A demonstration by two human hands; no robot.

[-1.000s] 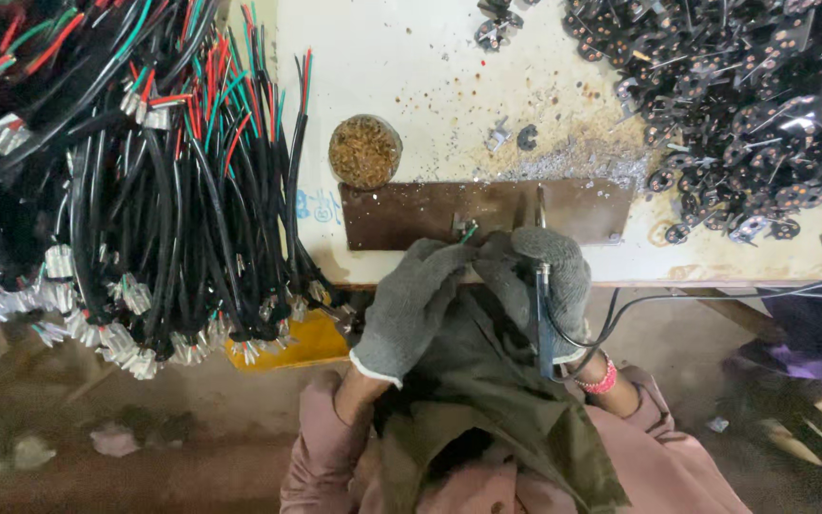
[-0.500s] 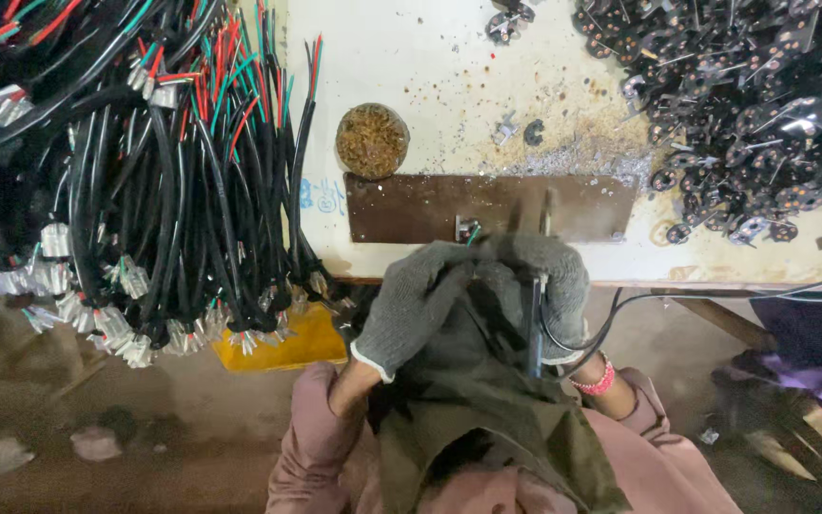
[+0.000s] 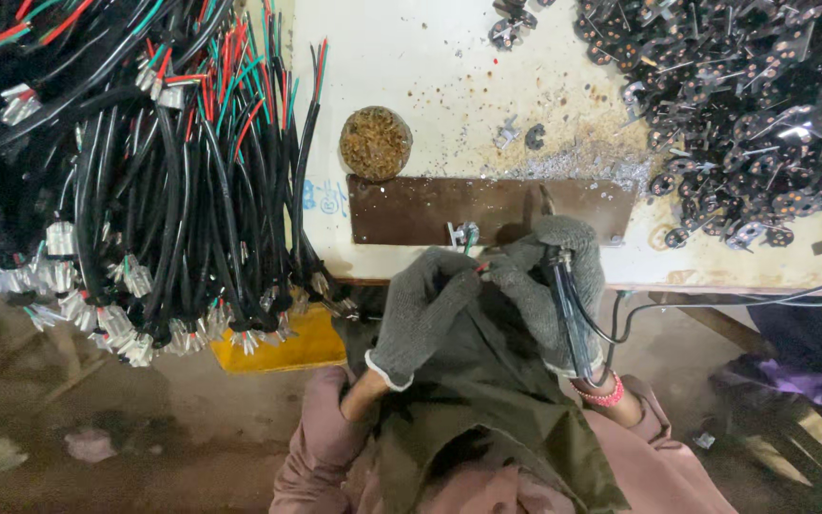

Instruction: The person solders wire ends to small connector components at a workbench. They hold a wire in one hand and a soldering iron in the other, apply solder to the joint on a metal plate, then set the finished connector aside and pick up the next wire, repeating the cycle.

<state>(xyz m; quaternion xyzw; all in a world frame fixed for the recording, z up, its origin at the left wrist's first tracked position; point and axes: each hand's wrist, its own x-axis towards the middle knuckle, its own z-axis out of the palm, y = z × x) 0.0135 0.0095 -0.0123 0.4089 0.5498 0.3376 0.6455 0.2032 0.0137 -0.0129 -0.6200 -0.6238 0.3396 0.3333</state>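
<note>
The white tabletop (image 3: 430,86) fills the upper middle of the frame. A big bundle of black cables (image 3: 145,181) with red and green wire ends hangs across the upper left. A heap of small dark metal parts (image 3: 753,105) covers the upper right. A brown metal plate (image 3: 411,207) lies along the tabletop's near edge, with a round tin of brownish bits (image 3: 376,143) just above its left end. Lower centre, the left hand (image 3: 420,314) in a grey glove has its grip pinching a thin red-tipped wire (image 3: 480,269) just below the plate. The gloved right hand (image 3: 552,286), touching the left, has its grip pressed together around a slim black corded tool (image 3: 563,305).
</note>
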